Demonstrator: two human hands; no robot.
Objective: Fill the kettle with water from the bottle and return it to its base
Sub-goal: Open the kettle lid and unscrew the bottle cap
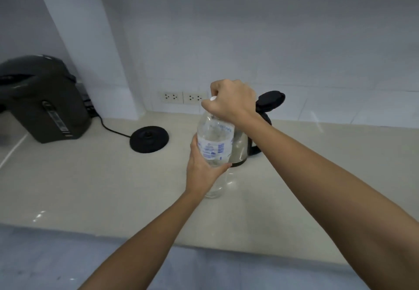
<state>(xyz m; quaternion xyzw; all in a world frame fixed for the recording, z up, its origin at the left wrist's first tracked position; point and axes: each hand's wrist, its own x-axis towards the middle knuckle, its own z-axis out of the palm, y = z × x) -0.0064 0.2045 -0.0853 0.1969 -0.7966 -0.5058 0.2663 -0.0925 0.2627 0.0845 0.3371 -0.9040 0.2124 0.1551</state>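
The left hand (pixel 202 167) reaches in from below, forearm angled up and to the right, and wraps around the lower half of a clear plastic water bottle (pixel 214 141). Its thumb lies across the front of the bottle under the printed label; the other fingers curl around the far side and are hidden. The bottle stands upright with its bottom on the pale countertop (pixel 90 176).

The right hand (pixel 229 102) comes in from the right, its forearm crossing the lower right of the view, wrist bent so that the hand sits over the bottle's top. Its fingers are curled in and closed on the white cap (pixel 213 99), of which only a small edge shows at the thumb.

Just behind the bottle and partly hidden by it and by the right wrist stands the steel kettle (pixel 239 148), its black lid (pixel 271 100) flipped open and its black handle to the right. It sits on the counter, off its base. The round black base (pixel 149 139) lies well apart to the left, its cord (pixel 111 128) running back toward a dark thermo pot (pixel 43 99) at the left edge. Two wall sockets (pixel 182 97) sit in the white wall behind the bottle.
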